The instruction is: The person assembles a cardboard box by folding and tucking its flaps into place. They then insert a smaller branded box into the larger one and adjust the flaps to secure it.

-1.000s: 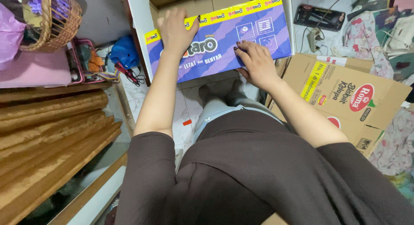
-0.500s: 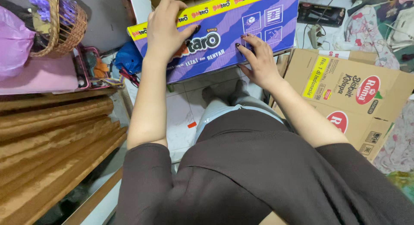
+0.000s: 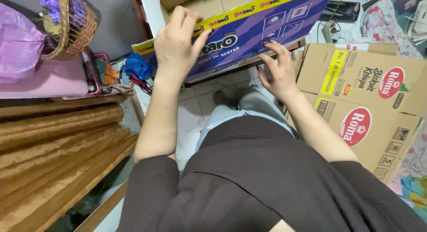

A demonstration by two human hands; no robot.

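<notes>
Hands on a tilted purple box

Purple box [image 3: 249, 34] sits at the top of the view, in front of the person and above the tiled floor [image 3: 195, 121]. Its long axis runs from lower left to upper right, the left end lower, the right end running off the top edge. A yellow band follows its upper edge; white lettering and small white square pictures mark the purple face. Brown flaps [image 3: 213, 1] show open above it.

Left hand [image 3: 178, 45] grips the box near its left end, fingers curled over the yellow edge, thumb on the purple face. Right hand [image 3: 278, 70] is spread, fingertips touching the lower edge of the face, palm clear of it.

To the right lies a brown carton [image 3: 369, 103], flat and tilted, with red oval labels and a yellow strip. At upper left a wicker basket [image 3: 71, 25] stands beside a pink bag [image 3: 18, 41]. Brown wooden boards [image 3: 58, 143] fill the lower left.
</notes>
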